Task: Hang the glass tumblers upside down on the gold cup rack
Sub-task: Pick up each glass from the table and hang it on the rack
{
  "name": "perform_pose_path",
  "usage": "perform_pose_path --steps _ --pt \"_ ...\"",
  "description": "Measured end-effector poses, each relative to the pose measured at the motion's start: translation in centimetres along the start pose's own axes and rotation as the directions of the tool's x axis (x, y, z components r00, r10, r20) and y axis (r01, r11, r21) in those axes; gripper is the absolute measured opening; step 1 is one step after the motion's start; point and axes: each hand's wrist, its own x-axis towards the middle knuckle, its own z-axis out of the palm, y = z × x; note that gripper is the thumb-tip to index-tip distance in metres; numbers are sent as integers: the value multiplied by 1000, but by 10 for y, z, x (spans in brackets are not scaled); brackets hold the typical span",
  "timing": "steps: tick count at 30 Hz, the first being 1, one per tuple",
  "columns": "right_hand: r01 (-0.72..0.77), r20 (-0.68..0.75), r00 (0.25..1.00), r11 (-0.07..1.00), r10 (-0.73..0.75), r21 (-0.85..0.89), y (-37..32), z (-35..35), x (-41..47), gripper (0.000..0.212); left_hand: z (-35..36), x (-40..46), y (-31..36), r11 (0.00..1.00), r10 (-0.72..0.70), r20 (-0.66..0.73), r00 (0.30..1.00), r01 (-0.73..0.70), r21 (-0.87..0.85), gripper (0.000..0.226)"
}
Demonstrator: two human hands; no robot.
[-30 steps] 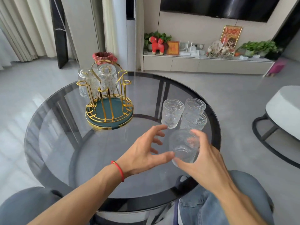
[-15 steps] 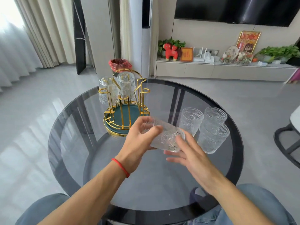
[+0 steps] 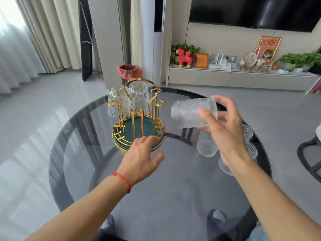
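Two ribbed clear glass tumblers (image 3: 127, 100) hang inverted on the far pegs of the gold wire cup rack with teal base (image 3: 139, 126); near pegs free. Left hand (image 3: 140, 159), fingers spread and relaxed, rests at the rack's front rim. Right hand (image 3: 224, 129) grips a tilted embossed glass tumbler (image 3: 191, 113), airborne just right of the rack. More upright tumblers (image 3: 206, 146) partly hidden behind that hand. Round smoked-glass table (image 3: 86, 136); grey tiled floor (image 3: 43, 105), red-lined bin (image 3: 129, 71).

standing tumblers (image 3: 206, 146) partly hidden, perhaps three
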Motion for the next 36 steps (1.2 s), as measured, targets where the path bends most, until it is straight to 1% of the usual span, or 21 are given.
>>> perform_pose_path --steps 1,2,5,7,9,10,13,17,19,22,26,28,33,35,36 --pt "-7 -16 1000 1000 7 9 -2 0 12 45 4 0 -4 992 36 29 999 -39 117 45" --pt "-26 -27 999 999 27 18 -3 0 24 45 6 0 -8 980 49 53 997 -58 188 49" --pt "-85 -49 995 996 86 17 -2 6 64 49 13 2 -11 951 43 77 996 -64 302 53" --pt "-55 -48 998 993 50 -105 0 16 87 54 14 3 -11 937 42 75 996 -65 342 54" --pt "21 -19 999 969 -26 -245 -4 24 106 56 15 6 -7 932 25 75 997 -50 359 53" --pt "39 8 999 963 -38 -266 -6 31 116 56 15 6 -7 930 14 68 998 -38 365 52" --pt "48 112 993 972 -22 -232 -16 54 144 55 15 9 -5 916 -7 67 998 -20 400 53" --pt "160 266 960 951 -88 -265 -26 73 162 68 14 8 -1 902 -28 85 996 -11 432 54" --pt "204 340 936 932 -96 -299 -27 79 164 76 15 9 1 897 -36 90 995 -8 442 53" --pt "225 437 898 916 -62 -333 -22 88 168 85 16 9 2 892 -49 95 994 0 452 53" --pt "255 532 846 894 -23 -367 -14 97 176 73 17 9 3 890 -53 93 994 5 455 53" --pt "257 582 813 887 16 -383 -9 102 177 72 17 8 3 890 -56 96 994 6 456 52" --pt "163 649 753 928 103 -336 4 102 174 80 16 8 4 886 -63 114 992 3 463 53" --pt "151 676 726 931 123 -331 9 102 172 87 16 7 4 885 -64 119 991 2 466 52" --pt "158 689 713 928 129 -337 10 103 171 87 15 7 5 886 -64 119 991 1 464 51"
